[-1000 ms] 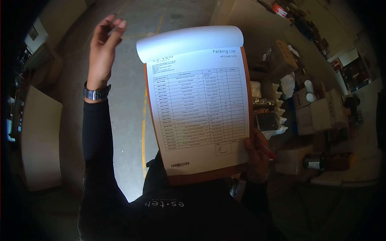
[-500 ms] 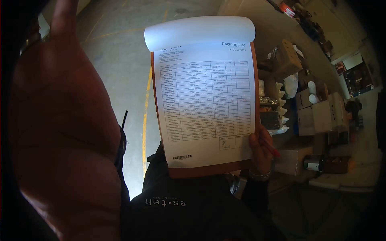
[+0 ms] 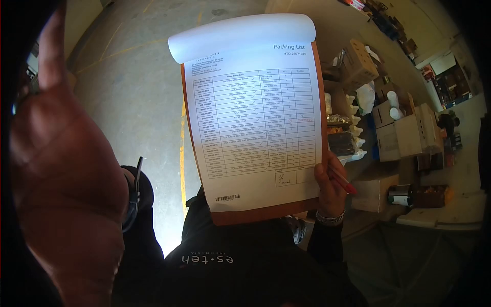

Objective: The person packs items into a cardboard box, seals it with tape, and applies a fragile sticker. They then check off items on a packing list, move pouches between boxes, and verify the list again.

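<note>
A brown clipboard (image 3: 255, 217) tilts in front of my torso, with a white packing list (image 3: 245, 192) on it and its top page curled over. Printed table rows carry tick marks, and a signature shows near the bottom. Gripping the board's lower right edge, my right hand (image 3: 331, 192) also has a red pen (image 3: 349, 187) between its fingers. Very near the camera on the left, my left hand (image 3: 71, 169) looms large and blurred. One of its fingers stretches up; the others are partly hidden, and no object shows in it.
Cardboard boxes (image 3: 376, 194), white bottles and a dark jar (image 3: 400, 195) stand on the right. The grey floor (image 3: 153, 102) has yellow lines (image 3: 182, 174). A dark object with a thin stem (image 3: 134, 197) is beside my left hand.
My left hand has shifted left and down, uncovering more floor and the dark object. The clipboard, held in my right hand, sits slightly farther left and higher in view.
</note>
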Motion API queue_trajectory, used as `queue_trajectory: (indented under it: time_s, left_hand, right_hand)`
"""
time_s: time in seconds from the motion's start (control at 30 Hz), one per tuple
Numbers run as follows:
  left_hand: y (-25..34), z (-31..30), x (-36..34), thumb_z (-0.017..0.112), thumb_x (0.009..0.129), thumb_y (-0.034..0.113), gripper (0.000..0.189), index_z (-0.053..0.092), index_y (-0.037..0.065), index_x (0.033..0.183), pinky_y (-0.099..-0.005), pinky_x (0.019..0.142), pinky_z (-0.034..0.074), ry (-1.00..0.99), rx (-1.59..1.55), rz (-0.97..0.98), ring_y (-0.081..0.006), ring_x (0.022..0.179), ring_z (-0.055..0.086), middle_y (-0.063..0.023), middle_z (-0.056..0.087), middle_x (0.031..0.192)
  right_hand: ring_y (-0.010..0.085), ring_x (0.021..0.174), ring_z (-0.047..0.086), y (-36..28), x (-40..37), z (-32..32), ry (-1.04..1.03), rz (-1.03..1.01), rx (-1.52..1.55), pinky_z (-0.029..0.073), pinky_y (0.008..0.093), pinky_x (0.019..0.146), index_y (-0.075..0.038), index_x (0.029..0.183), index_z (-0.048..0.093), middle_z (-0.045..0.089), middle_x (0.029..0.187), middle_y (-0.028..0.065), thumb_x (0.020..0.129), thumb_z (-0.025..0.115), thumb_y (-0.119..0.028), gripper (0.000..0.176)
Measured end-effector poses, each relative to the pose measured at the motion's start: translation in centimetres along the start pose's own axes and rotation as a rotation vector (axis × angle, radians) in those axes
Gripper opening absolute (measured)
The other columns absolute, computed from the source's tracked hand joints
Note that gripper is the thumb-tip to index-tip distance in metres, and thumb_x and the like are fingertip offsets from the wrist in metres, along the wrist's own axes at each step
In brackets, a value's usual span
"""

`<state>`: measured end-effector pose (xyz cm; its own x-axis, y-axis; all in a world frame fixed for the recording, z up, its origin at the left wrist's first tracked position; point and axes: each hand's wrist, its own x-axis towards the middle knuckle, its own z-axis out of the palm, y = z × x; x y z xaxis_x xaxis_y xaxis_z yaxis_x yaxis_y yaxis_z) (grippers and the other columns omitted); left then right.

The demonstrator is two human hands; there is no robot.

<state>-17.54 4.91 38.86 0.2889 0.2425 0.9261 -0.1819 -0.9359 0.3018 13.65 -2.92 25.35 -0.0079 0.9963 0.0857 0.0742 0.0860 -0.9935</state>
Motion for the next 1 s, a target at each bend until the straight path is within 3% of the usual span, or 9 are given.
queue_trajectory:
  time_s: [0.17,0.3,0.37,0.53,0.67,0.73,0.77,0.83,1.0]
  left_hand:
    - [3.3,-2.0,-2.7,0.085,0.067,0.056,0.114,0.027,0.006,0.152,-0.0496,0.097,0.046,-0.049,-0.033,-0.038,-0.0328,0.113,0.057,-0.0153,0.059,0.125]
    - [2.5,0.4,-6.3,0.089,0.061,0.044,0.066,0.071,0.012,0.116,-0.0486,0.108,0.041,-0.627,0.394,-0.366,-0.0327,0.131,0.051,-0.0109,0.058,0.138]
    - [2.4,1.5,-8.5,0.088,0.06,0.05,0.063,0.074,0.015,0.11,-0.0554,0.119,0.023,-0.765,0.416,-0.49,-0.0328,0.145,0.033,-0.0055,0.058,0.14]
    - [1.8,2.6,-10.5,0.078,0.072,0.048,0.041,0.075,0.028,0.108,-0.0552,0.122,0.011,-0.854,0.529,-0.415,-0.0297,0.147,0.029,0.0053,0.058,0.14]
    - [1.0,1.4,-9.8,0.074,0.082,0.043,0.033,0.075,0.023,0.108,-0.0524,0.12,0.022,-0.797,0.553,-0.28,-0.0307,0.138,0.045,0.002,0.065,0.131]
    - [0.5,0.4,-9.0,0.071,0.091,0.027,0.02,0.073,0.014,0.106,-0.0454,0.108,0.043,-0.443,0.145,-0.582,-0.029,0.12,0.062,-0.0049,0.072,0.117]
    - [-0.1,0.1,-9.1,0.066,0.095,0.019,0.015,0.069,0.005,0.097,-0.0354,0.082,0.055,-0.158,0.042,-0.585,-0.0248,0.092,0.072,-0.0117,0.074,0.099]
    - [-0.8,-2.1,-7.4,0.061,0.099,0.017,0.017,0.067,0.001,0.097,-0.0231,0.06,0.042,0.251,0.287,-0.604,-0.0054,0.067,0.053,0.0011,0.06,0.076]
    - [-8.5,-10.3,-0.4,0.054,0.103,0.018,0.032,0.061,-0.005,0.125,-0.0191,0.084,0.042,0.597,0.276,-0.351,-0.0053,0.093,0.058,-0.003,0.067,0.107]
  right_hand:
    - [0.0153,0.102,0.061,0.2,-0.2,-0.1,0.02,0.014,0.045,0.045,0.0302,0.09,0.006,0.123,0.056,0.067,0.11,0.0112,0.094,0.065,-0.028,0.046]
    - [0.0154,0.101,0.061,-0.2,-0.1,0.0,0.037,0.007,0.047,0.045,0.0305,0.09,0.006,0.123,0.056,0.067,0.109,0.0111,0.094,0.065,-0.029,0.046]
    - [0.0154,0.101,0.06,-0.1,-0.1,0.0,0.036,0.011,0.04,0.045,0.0305,0.09,0.006,0.123,0.056,0.067,0.109,0.0109,0.095,0.064,-0.031,0.047]
    - [0.0156,0.102,0.06,0.3,0.3,-0.3,-0.001,0.017,0.057,0.045,0.0303,0.089,0.007,0.124,0.056,0.067,0.109,0.0108,0.096,0.062,-0.041,0.056]
    - [0.0165,0.105,0.06,1.9,0.5,-0.5,-0.013,0.012,0.244,0.046,0.0298,0.09,0.008,0.128,0.052,0.066,0.112,0.0118,0.095,0.059,-0.049,0.066]
    - [0.017,0.107,0.061,2.9,0.4,-0.3,0.039,0.011,0.471,0.047,0.0305,0.092,0.008,0.131,0.05,0.065,0.114,0.0118,0.093,0.063,-0.04,0.062]
    - [0.017,0.107,0.061,2.9,0.2,-0.5,0.037,0.006,0.471,0.047,0.0305,0.092,0.008,0.131,0.05,0.065,0.114,0.0118,0.093,0.063,-0.04,0.062]
    - [0.0164,0.106,0.061,0.1,0.3,0.2,-0.023,0.023,0.139,0.047,0.031,0.092,0.006,0.13,0.051,0.066,0.113,0.0116,0.091,0.068,-0.029,0.056]
    - [0.0155,0.104,0.062,-0.8,0.2,0.2,-0.069,0.029,0.097,0.047,0.0314,0.092,0.004,0.128,0.053,0.066,0.111,0.0109,0.09,0.069,-0.023,0.049]
